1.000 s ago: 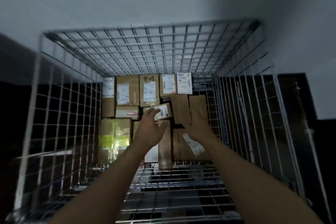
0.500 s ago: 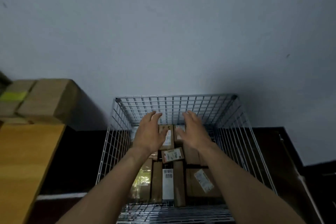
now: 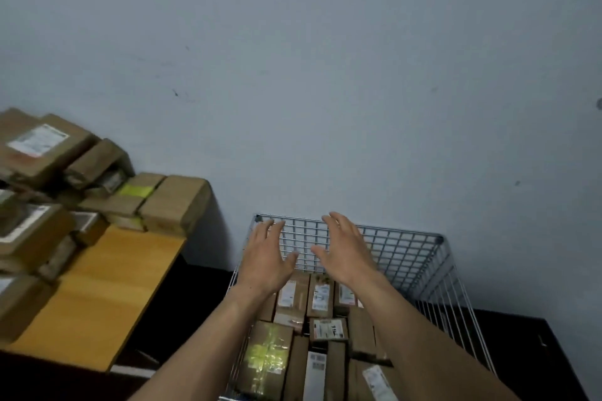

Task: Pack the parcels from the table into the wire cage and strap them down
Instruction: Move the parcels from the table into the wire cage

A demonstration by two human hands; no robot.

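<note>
At far left, brown cardboard parcels [image 3: 49, 179] are piled on a wooden table [image 3: 107, 296] against a pale wall. To its right stands the wire cage [image 3: 407, 247], with more parcels packed flat in its bottom. Above it hover the left hand [image 3: 265, 259] and right hand [image 3: 347, 249], side by side, fingers spread, holding nothing.

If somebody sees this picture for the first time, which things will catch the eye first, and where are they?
First, the person's two bare hands, the left grip and right grip, held open with fingers spread over the wire cage at lower centre. Inside it, brown parcels lie packed close, one with bright yellow tape. At the left, a pile of parcels waits on the wooden table.
</note>
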